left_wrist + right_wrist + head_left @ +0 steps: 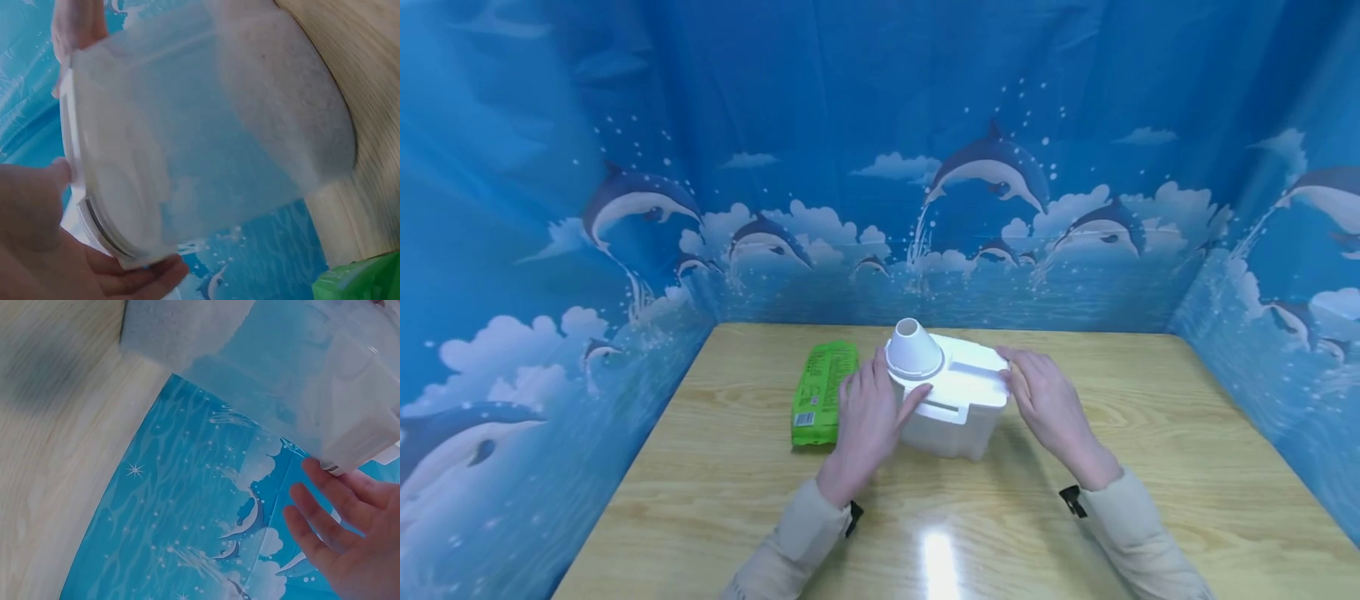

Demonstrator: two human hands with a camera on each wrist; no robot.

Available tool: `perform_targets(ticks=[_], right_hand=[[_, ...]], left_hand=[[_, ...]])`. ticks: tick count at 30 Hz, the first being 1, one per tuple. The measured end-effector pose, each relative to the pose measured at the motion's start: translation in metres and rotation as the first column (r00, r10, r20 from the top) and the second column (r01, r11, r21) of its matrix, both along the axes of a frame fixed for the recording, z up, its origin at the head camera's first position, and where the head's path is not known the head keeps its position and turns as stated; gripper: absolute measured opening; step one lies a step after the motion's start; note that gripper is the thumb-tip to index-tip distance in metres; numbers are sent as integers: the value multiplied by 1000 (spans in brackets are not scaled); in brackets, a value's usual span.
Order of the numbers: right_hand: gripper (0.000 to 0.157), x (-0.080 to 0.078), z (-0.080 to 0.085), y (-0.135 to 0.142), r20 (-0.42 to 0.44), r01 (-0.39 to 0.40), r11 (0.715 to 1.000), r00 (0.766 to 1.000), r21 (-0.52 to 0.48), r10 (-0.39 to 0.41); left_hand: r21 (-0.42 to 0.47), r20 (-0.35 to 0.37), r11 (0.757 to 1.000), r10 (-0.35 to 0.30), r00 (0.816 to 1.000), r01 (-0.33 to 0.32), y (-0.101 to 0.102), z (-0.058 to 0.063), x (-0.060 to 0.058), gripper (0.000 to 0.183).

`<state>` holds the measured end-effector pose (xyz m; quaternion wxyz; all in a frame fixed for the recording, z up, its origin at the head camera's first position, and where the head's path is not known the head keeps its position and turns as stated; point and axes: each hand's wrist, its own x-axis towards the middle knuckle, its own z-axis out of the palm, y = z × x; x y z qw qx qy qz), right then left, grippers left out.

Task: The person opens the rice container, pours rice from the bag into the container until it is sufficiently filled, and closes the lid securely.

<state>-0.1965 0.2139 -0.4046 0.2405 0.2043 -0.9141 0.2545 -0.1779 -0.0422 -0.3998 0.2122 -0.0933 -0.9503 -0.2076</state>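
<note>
A translucent storage container [951,432] stands upright on the table, with pale, fine contents [294,100] in its bottom part. On top sits its white lid [973,371], which carries a white cone-shaped spout [914,350] at the left. My left hand [871,408] grips the lid's left end, thumb on the front edge and fingers round the far side. At the opposite end my right hand [1048,404] holds the lid's corner between thumb and fingers. In the right wrist view, the right hand's fingertips [310,467] touch the rim and the other fingers are spread.
A green packet [823,392] lies on the wooden table [700,500] just left of the container, close to my left hand. A blue curtain [820,167] printed with dolphins hangs along the table's back and sides.
</note>
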Motion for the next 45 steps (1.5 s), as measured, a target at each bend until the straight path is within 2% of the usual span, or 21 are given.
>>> perform_targets(ticks=[4, 8, 13, 17, 20, 23, 28, 32, 35, 40, 45], right_hand=[[36, 7, -1, 1, -19, 17, 1000, 1000, -16, -17], [27, 16, -1, 0, -82, 29, 999, 996, -35, -32], [14, 26, -1, -3, -191, 19, 999, 981, -47, -28], [9, 30, 0, -4, -244, 1, 1000, 970, -21, -6], [8, 28, 4, -3, -252, 16, 1000, 968, -3, -16], [16, 24, 7, 0, -224, 41, 999, 974, 9, -38], [32, 13, 7, 1, -61, 47, 999, 997, 28, -45], [38, 8, 3, 1, 54, 32, 999, 998, 31, -34], [39, 7, 1, 0, 78, 25, 1000, 997, 17, -26], [40, 11, -1, -3, 75, 27, 1000, 997, -13, -26], [35, 20, -1, -5, -5, 34, 999, 999, 1, -34]], left_hand=[[11, 18, 1000, -21, 1000, 20, -3, -4, -12, 88], [37, 26, 999, -41, 999, 40, -4, -8, -20, 75], [59, 7, 997, -42, 999, 41, -6, -12, -29, 56], [35, 21, 999, -24, 999, 23, -7, -11, -30, 50], [-23, 29, 1000, 4, 1000, -4, -6, -7, -26, 50], [-86, 14, 996, 32, 999, -31, -4, 0, -15, 49], [-155, -26, 988, 21, 999, -25, 2, 8, 10, 51], [-159, -32, 987, -24, 999, 19, 7, 9, 24, 57], [-137, -46, 990, -49, 998, 42, 10, 7, 27, 62], [-110, -65, 992, -67, 996, 60, 12, 5, 26, 68], [-73, -36, 992, -107, 994, 104, 13, 6, 21, 68]])
